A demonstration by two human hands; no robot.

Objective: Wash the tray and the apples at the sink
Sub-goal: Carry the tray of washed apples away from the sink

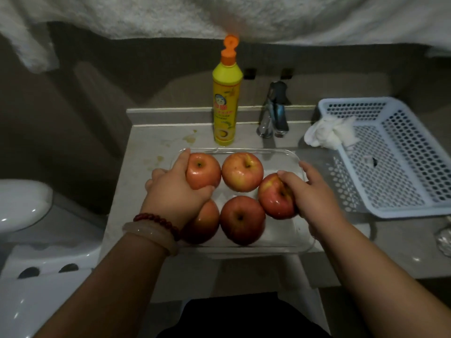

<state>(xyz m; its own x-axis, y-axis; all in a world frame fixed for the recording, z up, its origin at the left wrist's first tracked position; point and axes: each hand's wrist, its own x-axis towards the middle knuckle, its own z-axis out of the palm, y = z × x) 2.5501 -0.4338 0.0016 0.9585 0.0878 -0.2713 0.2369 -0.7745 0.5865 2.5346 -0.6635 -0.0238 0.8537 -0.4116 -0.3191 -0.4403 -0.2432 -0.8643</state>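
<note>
A clear tray [280, 152] sits over the sink in front of me with several wet red apples in it. My left hand [170, 189] grips the back-left apple [203, 170]. My right hand [314, 191] holds the right apple [274, 198], thumb on its top and fingers round its right side. Untouched are the back-middle apple [242, 172] and the front-middle apple [241, 219]. The front-left apple [203, 223] is partly hidden under my left wrist.
A yellow dish-soap bottle [225, 103] with its orange cap flipped up stands behind the tray, next to the chrome tap [272, 118]. On the right lies a white perforated basket [395, 157] with a white cloth [329, 134] on its rim. A toilet [26, 211] stands at left.
</note>
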